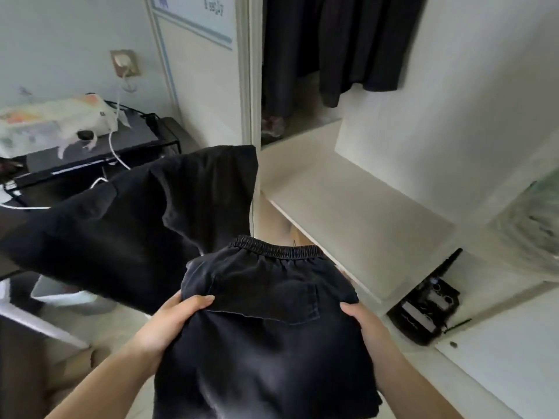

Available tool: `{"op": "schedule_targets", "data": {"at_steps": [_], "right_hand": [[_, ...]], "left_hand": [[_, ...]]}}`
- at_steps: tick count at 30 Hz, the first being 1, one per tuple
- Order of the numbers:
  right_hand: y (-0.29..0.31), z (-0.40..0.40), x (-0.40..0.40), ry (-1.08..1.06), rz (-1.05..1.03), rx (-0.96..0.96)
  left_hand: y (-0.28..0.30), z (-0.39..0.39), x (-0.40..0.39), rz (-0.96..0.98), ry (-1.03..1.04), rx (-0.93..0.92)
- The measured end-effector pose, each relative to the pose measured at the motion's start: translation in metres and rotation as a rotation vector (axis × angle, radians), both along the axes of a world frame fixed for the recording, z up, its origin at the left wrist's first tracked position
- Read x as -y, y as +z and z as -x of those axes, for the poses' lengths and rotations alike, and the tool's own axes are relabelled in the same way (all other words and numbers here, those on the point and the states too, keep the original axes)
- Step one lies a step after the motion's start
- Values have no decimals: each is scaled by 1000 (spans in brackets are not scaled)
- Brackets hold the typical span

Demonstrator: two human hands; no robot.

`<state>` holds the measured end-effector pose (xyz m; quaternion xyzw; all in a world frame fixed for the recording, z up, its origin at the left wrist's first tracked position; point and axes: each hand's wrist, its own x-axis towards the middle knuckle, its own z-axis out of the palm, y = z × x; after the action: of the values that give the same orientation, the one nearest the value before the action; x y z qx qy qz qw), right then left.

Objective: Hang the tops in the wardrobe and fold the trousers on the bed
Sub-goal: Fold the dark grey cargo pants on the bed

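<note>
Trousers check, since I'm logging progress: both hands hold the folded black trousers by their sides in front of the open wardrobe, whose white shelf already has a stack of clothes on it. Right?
Not quite. The head view shows the white shelf bare. The rest stands: left hand and right hand hold the folded black trousers by their sides before the open wardrobe.

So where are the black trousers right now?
The black trousers are low in the head view, gripped between the left hand and right hand, before the white shelf.

White charger [126,62] in wall socket, black desk shelf [99,152]
</note>
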<state>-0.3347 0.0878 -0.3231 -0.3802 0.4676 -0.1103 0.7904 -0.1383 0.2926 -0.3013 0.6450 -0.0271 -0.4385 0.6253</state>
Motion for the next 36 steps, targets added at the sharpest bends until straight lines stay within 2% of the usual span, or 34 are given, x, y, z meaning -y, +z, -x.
{"op": "schedule_targets", "data": {"at_steps": [6,10,20,24,29,36], "right_hand": [[-7,-59,43,-201,3,-44],[-15,-86,65,-344,-25,-29],[-57,-114,134,-572,-110,67],[-86,-135,193,-645,-159,101],[-102,-158,292,-678,-167,131],[-120,-164,428,-661,52,100]], "left_hand": [[-28,-104,92,-12,-237,-12],[-35,-147,154,-35,-376,-50],[-66,-190,284,-141,-602,-157],[-83,-200,350,-182,-650,-174],[-93,-227,463,-212,-745,-75],[-113,-272,609,-125,-965,161]]}}
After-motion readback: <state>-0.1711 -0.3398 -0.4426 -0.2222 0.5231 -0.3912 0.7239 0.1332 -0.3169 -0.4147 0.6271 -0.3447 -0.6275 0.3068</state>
